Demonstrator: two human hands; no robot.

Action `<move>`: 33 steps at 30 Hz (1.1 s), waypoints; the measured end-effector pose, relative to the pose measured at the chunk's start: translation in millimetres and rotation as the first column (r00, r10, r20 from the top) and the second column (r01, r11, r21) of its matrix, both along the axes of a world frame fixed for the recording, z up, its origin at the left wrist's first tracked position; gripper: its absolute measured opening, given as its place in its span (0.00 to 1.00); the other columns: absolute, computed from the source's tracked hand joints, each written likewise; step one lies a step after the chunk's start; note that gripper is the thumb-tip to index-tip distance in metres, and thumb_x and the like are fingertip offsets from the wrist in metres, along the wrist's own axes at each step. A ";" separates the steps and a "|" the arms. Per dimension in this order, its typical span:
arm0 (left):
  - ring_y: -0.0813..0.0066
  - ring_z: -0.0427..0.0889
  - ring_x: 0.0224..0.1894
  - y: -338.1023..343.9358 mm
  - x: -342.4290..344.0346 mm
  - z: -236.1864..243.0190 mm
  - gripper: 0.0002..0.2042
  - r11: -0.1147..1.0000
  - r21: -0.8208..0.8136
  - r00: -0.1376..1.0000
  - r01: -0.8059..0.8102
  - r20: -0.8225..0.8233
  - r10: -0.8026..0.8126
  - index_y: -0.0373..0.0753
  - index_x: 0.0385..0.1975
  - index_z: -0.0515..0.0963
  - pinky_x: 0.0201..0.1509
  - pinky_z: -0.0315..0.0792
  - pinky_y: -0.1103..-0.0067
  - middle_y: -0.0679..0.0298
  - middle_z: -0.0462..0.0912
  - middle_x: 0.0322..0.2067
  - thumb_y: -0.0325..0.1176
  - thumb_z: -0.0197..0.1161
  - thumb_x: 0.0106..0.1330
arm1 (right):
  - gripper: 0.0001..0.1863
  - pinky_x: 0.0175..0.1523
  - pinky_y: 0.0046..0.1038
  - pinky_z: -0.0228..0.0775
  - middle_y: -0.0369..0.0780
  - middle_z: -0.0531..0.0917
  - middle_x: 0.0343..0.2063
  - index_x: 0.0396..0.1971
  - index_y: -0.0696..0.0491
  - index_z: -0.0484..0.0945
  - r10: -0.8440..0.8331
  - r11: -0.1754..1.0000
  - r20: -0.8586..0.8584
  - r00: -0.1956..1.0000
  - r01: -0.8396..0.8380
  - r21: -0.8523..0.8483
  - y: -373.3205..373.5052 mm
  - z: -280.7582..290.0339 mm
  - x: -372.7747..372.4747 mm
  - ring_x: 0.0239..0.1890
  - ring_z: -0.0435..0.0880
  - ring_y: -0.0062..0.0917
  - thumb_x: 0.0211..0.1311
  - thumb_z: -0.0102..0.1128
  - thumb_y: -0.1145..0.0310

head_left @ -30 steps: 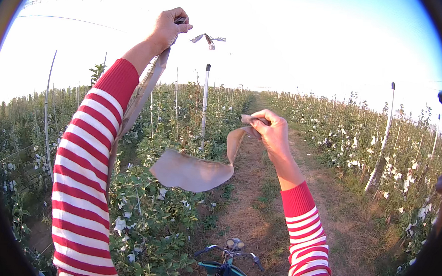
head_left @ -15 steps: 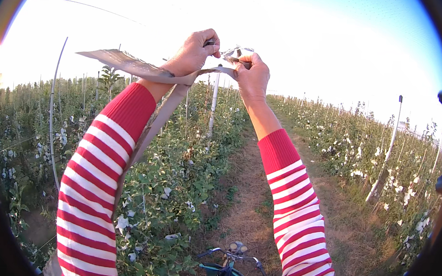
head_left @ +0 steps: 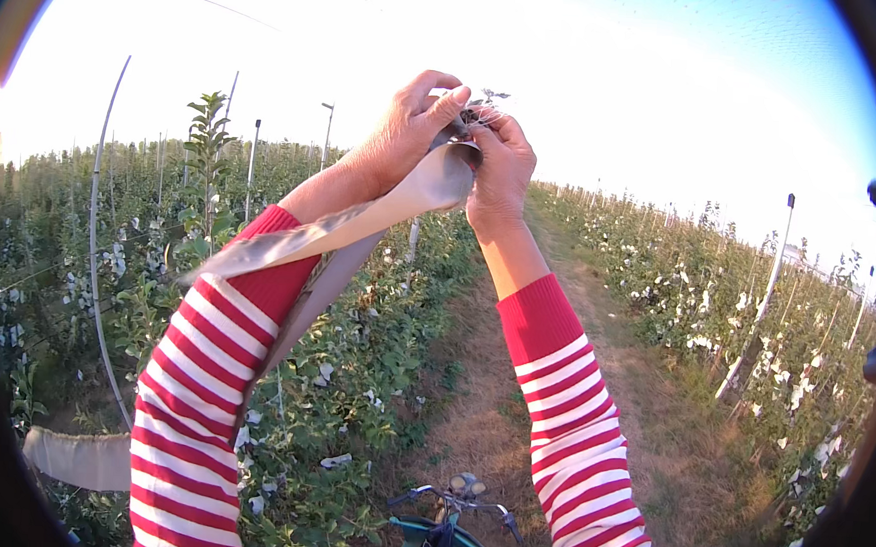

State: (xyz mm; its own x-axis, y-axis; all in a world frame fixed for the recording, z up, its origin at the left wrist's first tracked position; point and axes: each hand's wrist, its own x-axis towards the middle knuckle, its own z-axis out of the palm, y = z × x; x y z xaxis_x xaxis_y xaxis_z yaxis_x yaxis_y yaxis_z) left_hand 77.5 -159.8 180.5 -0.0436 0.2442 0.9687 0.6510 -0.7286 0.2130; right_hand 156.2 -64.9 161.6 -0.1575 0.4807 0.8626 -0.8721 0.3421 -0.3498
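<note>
My left hand (head_left: pixel 406 133) and my right hand (head_left: pixel 501 168) are raised together against the sky, both gripping a pale paper-like band (head_left: pixel 362 220) at the tip of a thin shoot with small leaves (head_left: pixel 487 100). The band is wrapped around the shoot tip between my fingers, and its long loose end trails down to the left over my red-and-white striped left sleeve (head_left: pixel 201 360). Both sleeves carry the same stripes.
Rows of low leafy trees with white bags (head_left: pixel 343 378) flank a dirt path (head_left: pixel 492 375). White posts (head_left: pixel 764 281) stand on the right and a curved pole (head_left: pixel 97 256) on the left. A teal bicycle handlebar (head_left: pixel 445 522) sits below. A pale cloth (head_left: pixel 77 458) hangs at the lower left.
My right hand rose from waist height to meet my left at the shoot tip. The band, first hanging slack between my hands, is now wrapped around the tip.
</note>
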 end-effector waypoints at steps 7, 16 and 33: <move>0.85 0.69 0.11 20.2 -10.1 -5.3 0.07 0.994 -0.107 0.974 -0.003 0.226 0.027 0.32 0.29 0.78 0.10 0.59 0.85 0.65 0.79 0.19 0.28 0.56 0.65 | 0.07 0.17 0.17 0.64 0.38 0.81 0.25 0.41 0.58 0.72 -0.032 0.992 0.149 0.988 0.013 0.127 10.8 -9.7 -2.5 0.14 0.75 0.16 0.63 0.50 0.80; 0.88 0.71 0.27 55.7 -11.0 -8.9 0.04 0.996 0.045 0.987 0.075 0.141 -0.080 0.34 0.30 0.79 0.29 0.66 0.83 0.70 0.77 0.22 0.26 0.59 0.65 | 0.08 0.38 0.31 0.75 0.42 0.82 0.29 0.37 0.59 0.71 -0.881 0.446 -0.012 0.473 0.839 0.312 30.2 -7.2 15.3 0.32 0.84 0.27 0.57 0.56 0.80; 0.81 0.80 0.27 69.3 -0.4 -26.6 0.04 0.997 0.060 0.967 -0.045 0.252 0.029 0.34 0.32 0.79 0.36 0.73 0.81 0.65 0.82 0.22 0.26 0.58 0.66 | 0.10 0.27 0.34 0.72 0.40 0.72 0.30 0.28 0.54 0.72 -0.885 -0.073 -0.464 0.032 0.976 0.207 29.8 -13.8 40.8 0.28 0.79 0.34 0.46 0.55 0.84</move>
